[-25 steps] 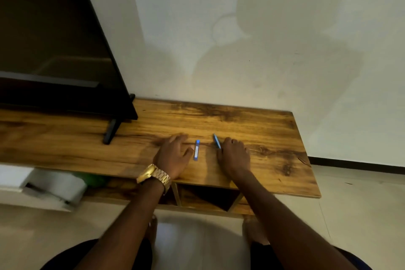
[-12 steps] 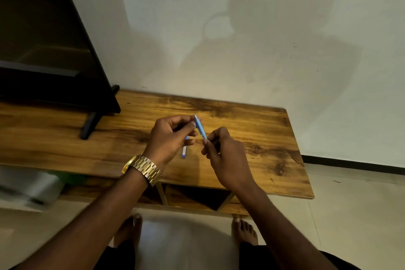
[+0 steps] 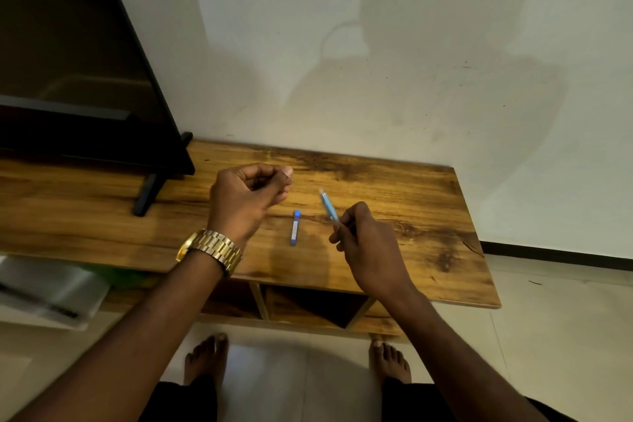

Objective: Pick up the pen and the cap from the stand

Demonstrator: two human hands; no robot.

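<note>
Blue pen (image 3: 328, 205) sits pinched in your right hand (image 3: 368, 245), tip up; your left hand (image 3: 245, 202) curls near it, possibly pinching something small, cap (image 3: 295, 228) lying between.

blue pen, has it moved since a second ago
Yes. The blue pen lay flat on the wooden table just right of the small blue tube; now the right hand holds it raised above the table, still right of the tube.
</note>
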